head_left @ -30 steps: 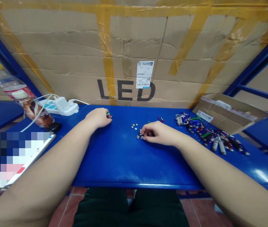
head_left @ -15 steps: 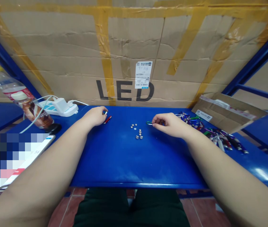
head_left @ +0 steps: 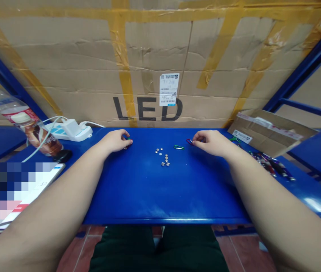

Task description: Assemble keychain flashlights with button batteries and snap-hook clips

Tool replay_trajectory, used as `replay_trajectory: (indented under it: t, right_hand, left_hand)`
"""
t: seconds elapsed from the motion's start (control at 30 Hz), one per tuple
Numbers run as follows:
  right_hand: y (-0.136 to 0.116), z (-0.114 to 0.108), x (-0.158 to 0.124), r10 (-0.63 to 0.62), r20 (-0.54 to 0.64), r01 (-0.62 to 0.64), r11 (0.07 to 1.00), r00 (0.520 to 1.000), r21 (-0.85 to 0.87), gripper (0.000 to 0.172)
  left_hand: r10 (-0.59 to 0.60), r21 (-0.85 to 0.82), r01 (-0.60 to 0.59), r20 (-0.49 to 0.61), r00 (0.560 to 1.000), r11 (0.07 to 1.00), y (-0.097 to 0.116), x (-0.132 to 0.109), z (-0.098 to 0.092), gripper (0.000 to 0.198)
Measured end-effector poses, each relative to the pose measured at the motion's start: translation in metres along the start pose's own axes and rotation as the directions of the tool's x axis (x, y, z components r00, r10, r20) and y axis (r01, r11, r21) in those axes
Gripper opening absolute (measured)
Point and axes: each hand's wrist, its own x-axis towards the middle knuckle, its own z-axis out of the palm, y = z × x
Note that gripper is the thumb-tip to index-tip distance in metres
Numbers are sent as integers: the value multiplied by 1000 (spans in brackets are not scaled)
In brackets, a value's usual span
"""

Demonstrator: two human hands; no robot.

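My right hand (head_left: 210,142) pinches a red carabiner (head_left: 189,141) just above the blue table. To its left a green carabiner (head_left: 179,147) lies flat on the table. My left hand (head_left: 117,140) is closed by thumb and fingers at the table's far left. Bits of green and red show at its fingertips, too small to name. Between the hands lie several small round metal button cells (head_left: 166,155), and two silver pieces (head_left: 165,164) sit nearest me. Partly behind my right wrist is a pile of small metallic coloured torch-like pieces (head_left: 272,166).
A taped cardboard box (head_left: 92,56) stands along the back. On the left are bottles (head_left: 39,134), a white power strip (head_left: 75,130) with cables and a phone (head_left: 35,196). An open carton (head_left: 268,132) sits at the right, near blue rack posts (head_left: 304,62).
My right hand has let go of the green carabiner, moved right and now holds a red one. My left fingers have lowered over the spot where a red piece lay.
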Motion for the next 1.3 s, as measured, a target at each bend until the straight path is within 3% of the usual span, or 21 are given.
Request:
replay_trajectory:
  t: [0.13, 0.33, 0.7, 0.9, 1.03, 1.3]
  right_hand:
    - [12, 0, 4, 65, 13, -64, 995, 998, -74, 15]
    - [15, 16, 7, -95, 30, 97, 991, 995, -87, 32]
    - [-20, 42, 5, -353, 78, 358, 932, 932, -60, 27]
    - [-13, 49, 10, -330, -35, 327, 942, 943, -72, 25]
    - [-9, 48, 12, -312, 22, 313, 945, 950, -91, 25]
    - [-14, 45, 11, -397, 49, 400, 916, 916, -45, 20]
  left_hand:
    - [98, 91, -94, -34, 995, 991, -2, 2, 4, 41]
    - [135, 107, -128, -61, 989, 986, -5, 4, 7, 35]
    - [134, 121, -124, -77, 988, 985, -5, 5, 9, 37]
    - [124, 124, -114, -75, 989, 986, -5, 5, 9, 35]
    - [123, 122, -113, -73, 990, 986, -5, 4, 9, 35]
    - [112, 131, -103, -58, 992, 986, -2, 2, 7, 33]
